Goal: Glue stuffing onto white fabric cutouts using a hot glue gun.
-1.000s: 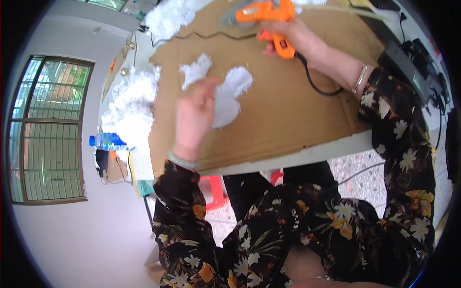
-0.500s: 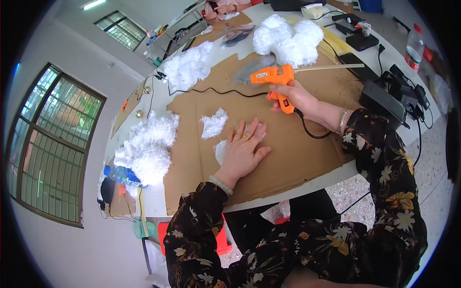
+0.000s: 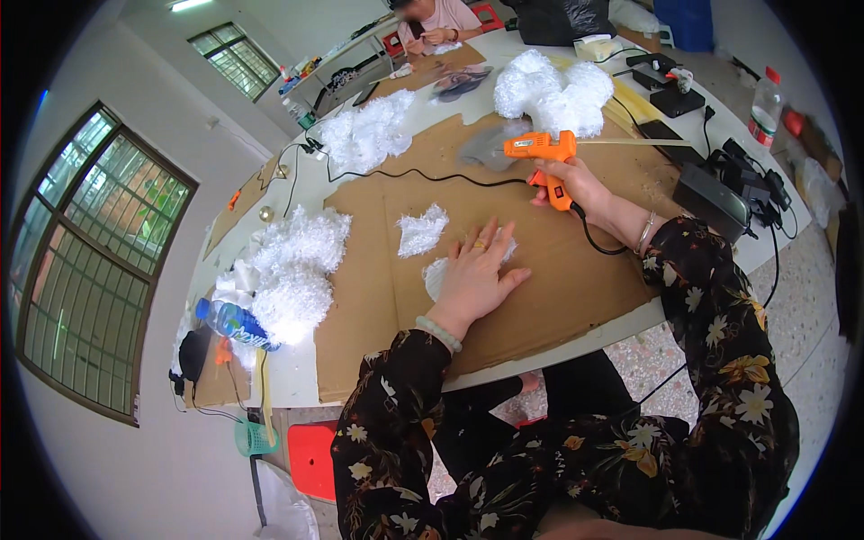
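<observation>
My left hand (image 3: 477, 279) lies flat with its fingers stretched out, pressing on a white piece (image 3: 436, 277) that shows at both sides of it. What the palm covers is hidden. Just beyond the fingers rests a small square of white fluffy fibre (image 3: 422, 230). My right hand (image 3: 576, 185) is wrapped round the handle of an orange hot glue gun (image 3: 543, 147), held over the cardboard (image 3: 540, 306) with its nozzle toward the left. A pale glue stick (image 3: 639, 141) juts out of the gun's back end.
Heaps of white fibre lie at the left (image 3: 292, 270), far left (image 3: 367, 130) and far middle (image 3: 553, 94). A blue-capped bottle (image 3: 236, 324) lies at the left edge. Black adapters (image 3: 715, 198) and a clear bottle (image 3: 766, 108) are on the right. A person (image 3: 441, 27) sits across the table.
The view has shifted slightly, bringing more of the person opposite into sight. My left hand stays flat on the white piece, and my right hand keeps holding the glue gun.
</observation>
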`<state>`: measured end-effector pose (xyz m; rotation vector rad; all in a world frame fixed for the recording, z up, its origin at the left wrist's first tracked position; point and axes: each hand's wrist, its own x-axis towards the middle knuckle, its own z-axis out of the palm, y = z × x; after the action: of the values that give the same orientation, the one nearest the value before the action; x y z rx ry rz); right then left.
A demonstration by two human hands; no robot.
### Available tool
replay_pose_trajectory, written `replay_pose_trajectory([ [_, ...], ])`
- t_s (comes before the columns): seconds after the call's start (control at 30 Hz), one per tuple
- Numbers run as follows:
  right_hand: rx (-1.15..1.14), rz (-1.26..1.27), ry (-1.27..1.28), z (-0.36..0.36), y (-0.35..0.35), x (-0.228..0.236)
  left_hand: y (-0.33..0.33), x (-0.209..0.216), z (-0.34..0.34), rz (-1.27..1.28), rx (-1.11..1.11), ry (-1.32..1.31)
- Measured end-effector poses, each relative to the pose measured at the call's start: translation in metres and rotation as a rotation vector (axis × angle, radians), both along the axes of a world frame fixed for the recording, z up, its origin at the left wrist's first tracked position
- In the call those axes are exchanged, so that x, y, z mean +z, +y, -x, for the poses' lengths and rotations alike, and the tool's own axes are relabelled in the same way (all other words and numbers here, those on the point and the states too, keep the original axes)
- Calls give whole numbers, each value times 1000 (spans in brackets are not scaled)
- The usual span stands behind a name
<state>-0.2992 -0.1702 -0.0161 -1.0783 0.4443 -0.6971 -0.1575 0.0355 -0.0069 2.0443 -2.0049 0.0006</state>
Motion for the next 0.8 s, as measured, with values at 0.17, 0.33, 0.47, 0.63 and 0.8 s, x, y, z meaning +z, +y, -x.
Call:
replay_pose_trajectory([
  [0.17, 12, -8, 2, 4, 7, 3, -5, 0, -4, 20, -27, 45],
  [0.33, 40, -31, 0, 5, 5, -2, -12, 10, -12, 14, -5, 202],
  [0.47, 44, 37, 36, -1, 4, 8, -22, 43, -81, 440, 164, 292],
  [0.63, 54, 66, 53, -2, 2, 15, -19, 52, -164, 596, 488, 437],
  [0.8, 14, 80, 20, 1, 7, 12, -11, 12, -171, 272, 484, 360],
])
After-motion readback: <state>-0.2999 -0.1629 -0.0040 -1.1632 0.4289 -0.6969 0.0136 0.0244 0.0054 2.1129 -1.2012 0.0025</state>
